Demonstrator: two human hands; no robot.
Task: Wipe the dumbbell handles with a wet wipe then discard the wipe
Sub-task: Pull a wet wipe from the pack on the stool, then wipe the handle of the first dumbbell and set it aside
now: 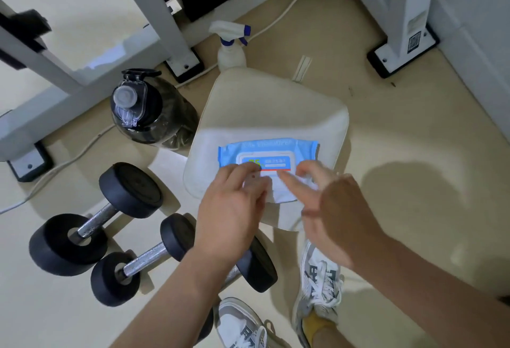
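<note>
The wipes pack (269, 154) is pressed by the left hand (231, 209); a white wipe (281, 191) is pinched by the right hand (335, 209). Its label is too blurred to be read.

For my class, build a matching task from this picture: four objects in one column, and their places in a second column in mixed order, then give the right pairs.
Objects
1. wipes pack
2. spray bottle
3. water jug
4. dumbbells

Places
A. on the floor, left of the cushion, by the white frame
B. on the floor at lower left, side by side
C. on the cushion, under both hands
D. on the floor, just behind the cushion

Pairs: 1-C, 2-D, 3-A, 4-B
</note>
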